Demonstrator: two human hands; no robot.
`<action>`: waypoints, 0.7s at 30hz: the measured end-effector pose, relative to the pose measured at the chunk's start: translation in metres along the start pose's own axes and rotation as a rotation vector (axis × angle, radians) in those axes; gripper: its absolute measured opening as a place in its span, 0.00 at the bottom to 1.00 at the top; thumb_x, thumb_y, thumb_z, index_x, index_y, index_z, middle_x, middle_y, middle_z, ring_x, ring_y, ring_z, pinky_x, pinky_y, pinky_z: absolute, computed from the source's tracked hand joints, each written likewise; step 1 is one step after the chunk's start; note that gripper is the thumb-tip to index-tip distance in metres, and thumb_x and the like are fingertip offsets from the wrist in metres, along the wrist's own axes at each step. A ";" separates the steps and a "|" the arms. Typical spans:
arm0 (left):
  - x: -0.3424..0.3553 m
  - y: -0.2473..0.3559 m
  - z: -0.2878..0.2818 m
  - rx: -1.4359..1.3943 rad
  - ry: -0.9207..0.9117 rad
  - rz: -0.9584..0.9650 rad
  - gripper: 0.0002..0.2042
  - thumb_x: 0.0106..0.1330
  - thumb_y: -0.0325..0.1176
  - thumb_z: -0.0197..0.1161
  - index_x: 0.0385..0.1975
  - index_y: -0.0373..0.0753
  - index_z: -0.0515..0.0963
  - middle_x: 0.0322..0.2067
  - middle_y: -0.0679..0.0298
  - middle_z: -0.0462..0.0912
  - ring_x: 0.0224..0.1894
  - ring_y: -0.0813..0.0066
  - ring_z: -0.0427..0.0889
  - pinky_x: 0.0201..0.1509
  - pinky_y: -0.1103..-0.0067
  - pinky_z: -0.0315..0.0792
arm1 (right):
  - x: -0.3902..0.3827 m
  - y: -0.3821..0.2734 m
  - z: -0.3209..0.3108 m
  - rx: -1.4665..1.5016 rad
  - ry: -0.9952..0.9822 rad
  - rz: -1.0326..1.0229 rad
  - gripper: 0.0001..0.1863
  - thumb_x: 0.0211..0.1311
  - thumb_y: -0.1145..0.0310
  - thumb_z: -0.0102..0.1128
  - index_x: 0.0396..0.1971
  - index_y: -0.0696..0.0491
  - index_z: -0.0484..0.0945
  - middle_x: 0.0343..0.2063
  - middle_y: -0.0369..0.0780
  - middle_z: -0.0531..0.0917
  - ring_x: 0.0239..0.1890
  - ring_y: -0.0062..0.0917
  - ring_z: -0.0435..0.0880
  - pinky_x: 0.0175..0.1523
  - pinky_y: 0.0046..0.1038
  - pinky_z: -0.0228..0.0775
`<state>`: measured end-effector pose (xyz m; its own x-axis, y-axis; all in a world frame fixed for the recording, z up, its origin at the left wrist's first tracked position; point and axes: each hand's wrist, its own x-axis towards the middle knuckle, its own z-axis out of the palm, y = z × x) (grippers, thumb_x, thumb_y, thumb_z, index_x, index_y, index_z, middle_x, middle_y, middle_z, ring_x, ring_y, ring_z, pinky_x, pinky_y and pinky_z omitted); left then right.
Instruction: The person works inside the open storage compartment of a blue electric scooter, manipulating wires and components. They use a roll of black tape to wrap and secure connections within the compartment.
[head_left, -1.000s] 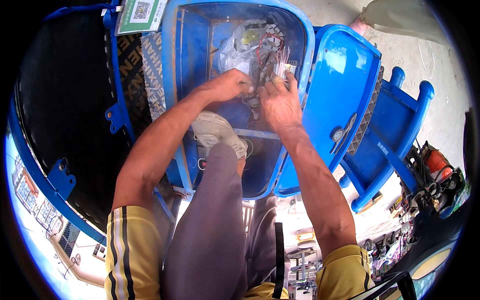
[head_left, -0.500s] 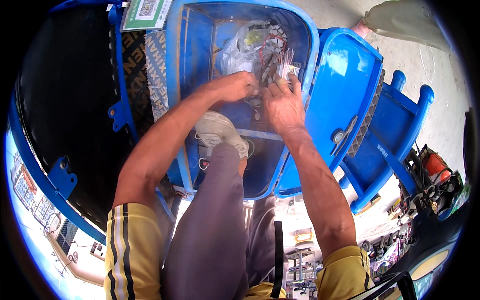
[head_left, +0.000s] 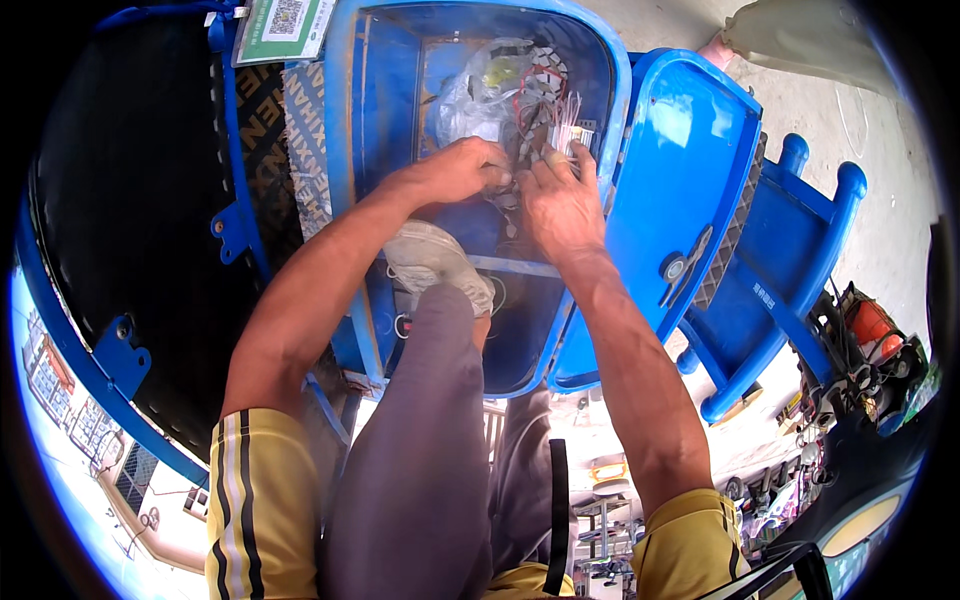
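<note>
Both my hands reach into an open blue metal compartment point(head_left: 345, 120). My left hand point(head_left: 462, 170) is closed, its fingertips pinched at some dark wiring point(head_left: 507, 200); what sits between them is hidden. Just right of it, my right hand point(head_left: 563, 208) has its fingers bent around the lower end of a bundle of thin pale wires point(head_left: 569, 112). Beyond my hands lie a clear plastic bag point(head_left: 468, 112) and a tangle of red and dark wires with white connectors point(head_left: 545, 75). My shoe point(head_left: 432, 255) rests at the near part of the compartment.
The compartment's blue door point(head_left: 675, 150) hangs open on the right, with keys point(head_left: 676, 268) in its lock. Past it stands a blue tubular frame point(head_left: 790, 270). A black panel point(head_left: 140, 220) and a green-white card point(head_left: 287, 28) are at left. Another person's sleeve point(head_left: 805, 40) shows top right.
The view has shifted slightly, moving the compartment a little left and up in the picture. My hands stay at the wiring, with only small finger movements.
</note>
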<state>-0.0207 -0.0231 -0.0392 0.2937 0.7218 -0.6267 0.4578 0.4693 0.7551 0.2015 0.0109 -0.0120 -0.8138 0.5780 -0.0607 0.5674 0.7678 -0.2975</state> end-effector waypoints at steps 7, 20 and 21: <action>0.005 0.002 -0.001 -0.061 -0.016 -0.122 0.16 0.73 0.36 0.66 0.50 0.30 0.87 0.41 0.47 0.90 0.49 0.54 0.89 0.58 0.63 0.78 | 0.000 0.000 0.002 -0.002 0.016 -0.025 0.08 0.63 0.70 0.63 0.38 0.48 0.90 0.39 0.36 0.86 0.58 0.32 0.83 0.80 0.53 0.59; 0.001 0.019 0.002 0.201 -0.125 -0.002 0.15 0.70 0.27 0.71 0.54 0.28 0.84 0.53 0.50 0.85 0.59 0.48 0.85 0.65 0.61 0.76 | -0.002 0.001 0.003 -0.020 0.047 -0.018 0.07 0.63 0.69 0.63 0.36 0.49 0.89 0.40 0.37 0.87 0.58 0.32 0.83 0.81 0.53 0.60; 0.002 0.019 0.001 0.229 -0.118 0.028 0.15 0.70 0.27 0.71 0.53 0.28 0.84 0.53 0.50 0.85 0.59 0.48 0.85 0.65 0.61 0.76 | -0.002 0.001 0.003 -0.019 0.038 -0.017 0.07 0.63 0.69 0.63 0.37 0.49 0.89 0.40 0.37 0.87 0.58 0.32 0.83 0.81 0.53 0.59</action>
<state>-0.0106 -0.0130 -0.0261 0.3988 0.6620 -0.6346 0.6222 0.3130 0.7175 0.2029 0.0096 -0.0151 -0.8181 0.5748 -0.0193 0.5564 0.7824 -0.2799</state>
